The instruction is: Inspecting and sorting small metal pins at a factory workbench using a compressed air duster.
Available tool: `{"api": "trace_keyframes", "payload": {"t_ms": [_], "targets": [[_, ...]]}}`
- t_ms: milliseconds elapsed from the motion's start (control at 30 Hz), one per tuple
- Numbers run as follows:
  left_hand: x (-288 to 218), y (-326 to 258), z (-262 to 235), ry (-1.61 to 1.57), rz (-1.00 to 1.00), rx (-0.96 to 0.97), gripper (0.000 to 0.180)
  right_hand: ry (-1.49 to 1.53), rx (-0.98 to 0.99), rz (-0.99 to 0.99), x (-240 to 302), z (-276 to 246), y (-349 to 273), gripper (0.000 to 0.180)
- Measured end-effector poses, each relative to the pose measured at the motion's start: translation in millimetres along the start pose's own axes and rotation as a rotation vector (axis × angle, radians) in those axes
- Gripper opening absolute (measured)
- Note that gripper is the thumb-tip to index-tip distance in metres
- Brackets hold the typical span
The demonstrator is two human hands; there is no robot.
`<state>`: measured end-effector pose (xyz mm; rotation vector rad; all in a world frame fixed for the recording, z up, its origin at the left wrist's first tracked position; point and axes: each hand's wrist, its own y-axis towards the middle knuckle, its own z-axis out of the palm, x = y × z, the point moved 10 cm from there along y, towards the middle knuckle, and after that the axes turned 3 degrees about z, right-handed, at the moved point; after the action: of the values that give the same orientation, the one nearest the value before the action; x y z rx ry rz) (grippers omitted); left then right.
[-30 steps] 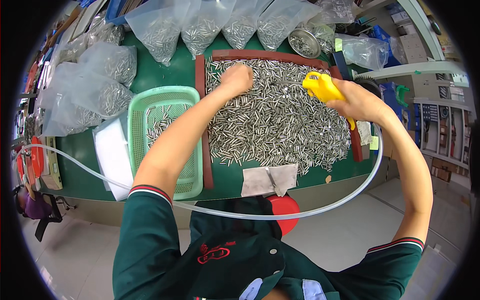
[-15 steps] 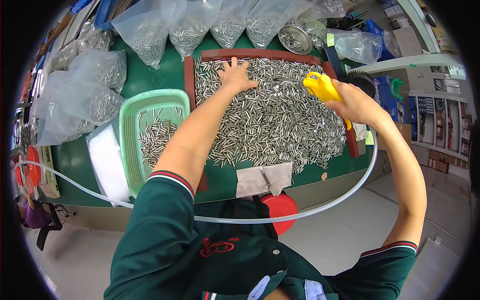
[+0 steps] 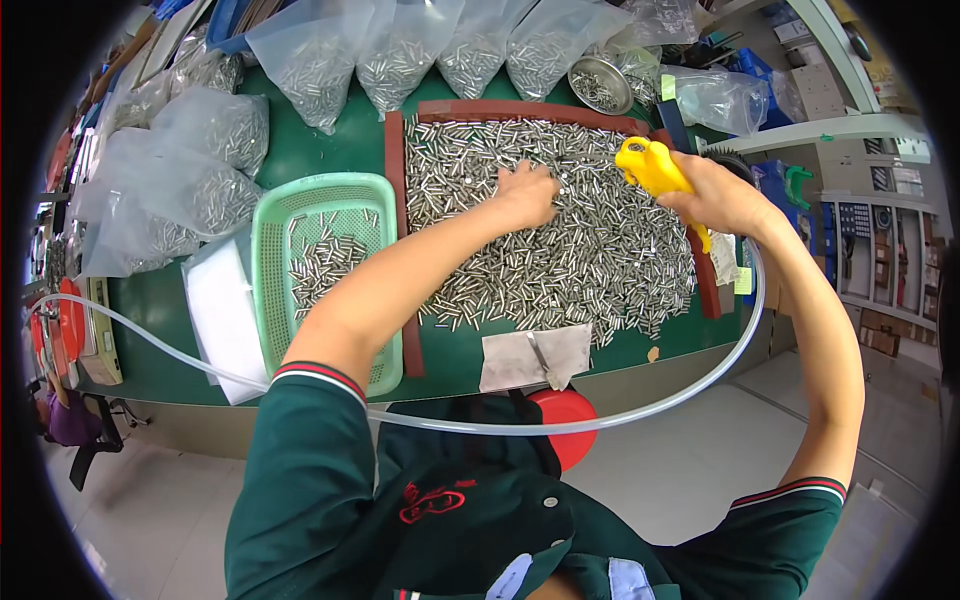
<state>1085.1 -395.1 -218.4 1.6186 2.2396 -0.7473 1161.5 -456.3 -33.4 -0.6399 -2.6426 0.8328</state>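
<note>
Small shiny metal pins [image 3: 560, 265] are spread thickly over the green table inside a reddish-brown frame [image 3: 396, 170]. My left hand [image 3: 528, 193] is down on the pins near the middle of the upper half, its fingers bent and somewhat apart, the tips partly hidden. At the right side of the spread, my right hand [image 3: 718, 195] is wrapped round a yellow air blow gun [image 3: 655, 170]. Its thin nozzle points left over the pins toward my left hand. A clear hose [image 3: 640, 412] loops from the right, in front of me, to the left.
Left of the frame stands a green perforated basket [image 3: 262, 260] with more pins. Plastic bags of pins [image 3: 318, 80] line the back and left. A metal bowl [image 3: 600, 85] sits at the back right. A stained sheet [image 3: 510, 362] lies at the front edge, above a red stool [image 3: 570, 455].
My left hand has moved right and nearer across the pins, and its spread fingers have bent. The air blow gun stays in my right hand. The whole view has shifted slightly.
</note>
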Motion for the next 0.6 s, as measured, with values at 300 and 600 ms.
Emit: {"api": "trace_keyframes", "payload": {"t_ms": [300, 600], "targets": [[78, -21, -60, 0.060, -0.086, -0.282, 0.029, -0.072, -0.107, -0.021, -13, -8, 15, 0.038], [130, -28, -28, -0.006, -0.476, 0.094, 0.123, -0.017, -0.118, -0.014, -19, 11, 22, 0.039]]}}
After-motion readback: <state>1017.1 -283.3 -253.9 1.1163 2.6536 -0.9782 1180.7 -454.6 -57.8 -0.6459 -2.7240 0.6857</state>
